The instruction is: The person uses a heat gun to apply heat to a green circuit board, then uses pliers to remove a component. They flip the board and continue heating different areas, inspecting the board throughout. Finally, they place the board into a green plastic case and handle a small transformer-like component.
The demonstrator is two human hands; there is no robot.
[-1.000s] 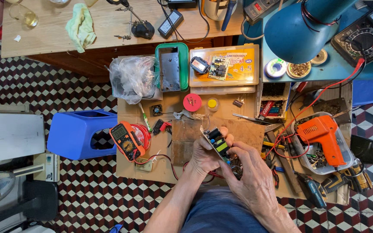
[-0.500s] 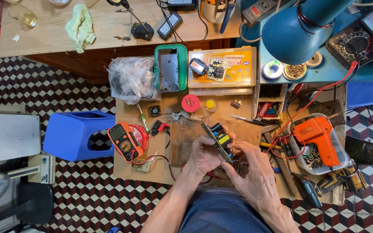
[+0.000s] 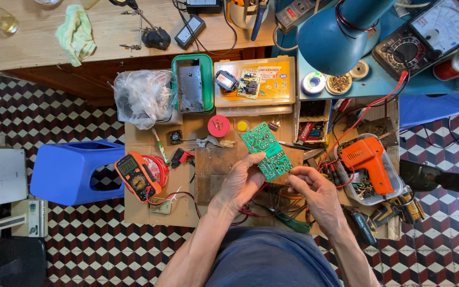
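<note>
Circuit board [image 3: 266,150], green, solder side up, held above the brown work mat [image 3: 213,170] at bench centre. Left hand [image 3: 241,182] grips its lower-left edge, thumb on top and fingers curled under. Right hand [image 3: 310,190] sits at the board's 4 o'clock, fingertips pinched together at the lower-right corner; can't tell if they're on the board itself or on a lead beside it.

Handling call: looks light, stiff and thin. Probably fragile at the joints, and the underside parts would snag. Best taken by the bare edges, as the left hand has it, not across the faces.

Around it:
- Orange multimeter [image 3: 136,177] at 9 o'clock, lying against a red round tin [image 3: 160,166].
- Orange soldering gun [image 3: 368,160] at 3 o'clock, in a clear tub.
- Red cap [image 3: 219,126] at 11 o'clock.
- Yellow parts box [image 3: 255,82] at 12 o'clock, a smaller board on its lid.
- Teal lamp shade [image 3: 335,39] at 1 o'clock.
- Blue plastic stool [image 3: 73,172] far out at 9 o'clock, on the checkered floor.
</note>
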